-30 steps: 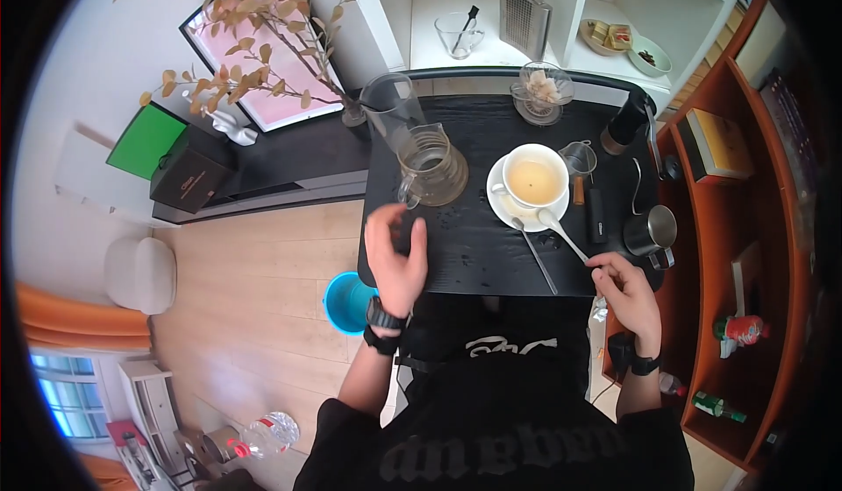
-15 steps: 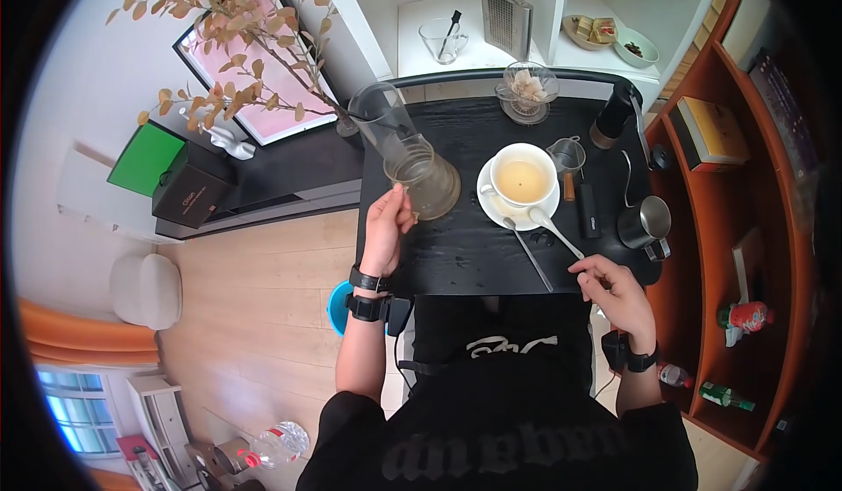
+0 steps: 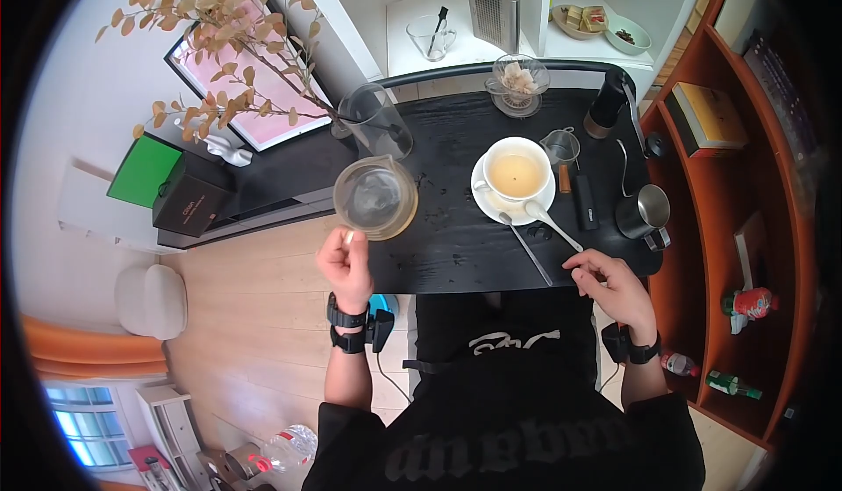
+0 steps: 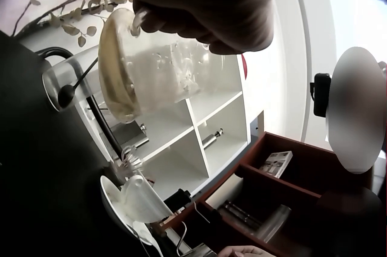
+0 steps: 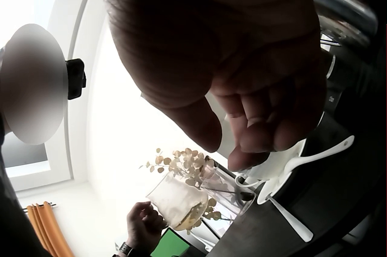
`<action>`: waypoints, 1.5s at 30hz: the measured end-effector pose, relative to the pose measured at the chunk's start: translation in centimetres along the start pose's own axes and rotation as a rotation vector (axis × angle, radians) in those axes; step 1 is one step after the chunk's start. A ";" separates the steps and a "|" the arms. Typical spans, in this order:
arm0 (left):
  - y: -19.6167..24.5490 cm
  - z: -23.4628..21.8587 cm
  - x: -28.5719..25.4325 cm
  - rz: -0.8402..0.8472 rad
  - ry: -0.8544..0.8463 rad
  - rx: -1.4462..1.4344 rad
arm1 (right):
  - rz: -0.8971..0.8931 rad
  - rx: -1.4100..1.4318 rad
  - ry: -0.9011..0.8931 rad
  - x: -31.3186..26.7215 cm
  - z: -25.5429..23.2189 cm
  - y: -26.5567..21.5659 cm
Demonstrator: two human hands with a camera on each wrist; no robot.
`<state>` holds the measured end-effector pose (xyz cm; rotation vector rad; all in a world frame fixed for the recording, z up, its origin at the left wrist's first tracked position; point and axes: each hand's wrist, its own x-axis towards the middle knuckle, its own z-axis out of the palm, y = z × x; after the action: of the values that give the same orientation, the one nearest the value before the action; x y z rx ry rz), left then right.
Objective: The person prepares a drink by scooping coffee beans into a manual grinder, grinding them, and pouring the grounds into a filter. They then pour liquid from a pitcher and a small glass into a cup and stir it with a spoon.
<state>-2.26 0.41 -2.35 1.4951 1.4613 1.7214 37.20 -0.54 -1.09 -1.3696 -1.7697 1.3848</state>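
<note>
My left hand (image 3: pixel 347 267) grips the handle of a glass jug (image 3: pixel 377 200), raised over the table's left edge. Cloudy patches and drops cling to its glass, with a little pale yellowish liquid at the base in the left wrist view. Near the front right edge hovers my right hand (image 3: pixel 616 291), fingers loosely bent and holding nothing. Just beyond its fingertips ends the handle of a white spoon (image 3: pixel 554 227), which rests on a white saucer (image 3: pixel 481 204). A white cup (image 3: pixel 517 173) of pale milky drink sits on that saucer. Beside it, a metal spoon (image 3: pixel 529 254) leans on the rim.
On the black table (image 3: pixel 438 263) stand a tall glass vase (image 3: pixel 377 122), a glass dripper with paper (image 3: pixel 517 83), a strainer (image 3: pixel 560 147), a black hand grinder (image 3: pixel 605 109), a small black device (image 3: pixel 586 203) and a steel milk jug (image 3: pixel 645 213). A blue bucket (image 3: pixel 384 305) is below.
My left hand has taken the glass jug by its handle, lifted it and brought it left toward me. My right hand stays beside the white spoon's handle.
</note>
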 end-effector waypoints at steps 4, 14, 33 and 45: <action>2.6 -1.5 0.8 -0.141 0.036 -0.302 | -0.001 -0.014 -0.017 0.1 0.1 -0.2; 6.9 -4.4 -0.2 -0.176 -0.022 -0.176 | 0.017 -0.035 -0.038 0.1 0.2 -0.7; -0.3 0.6 1.0 -0.387 -0.041 -0.511 | 0.001 -0.045 -0.072 -0.2 0.5 -0.6; -6.2 6.4 2.2 -0.371 -0.082 -0.464 | 0.036 -0.049 -0.065 -0.7 0.5 -0.1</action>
<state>0.84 7.15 -7.73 0.9706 1.1099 1.6037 37.00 -1.40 -1.10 -1.4027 -1.8400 1.4288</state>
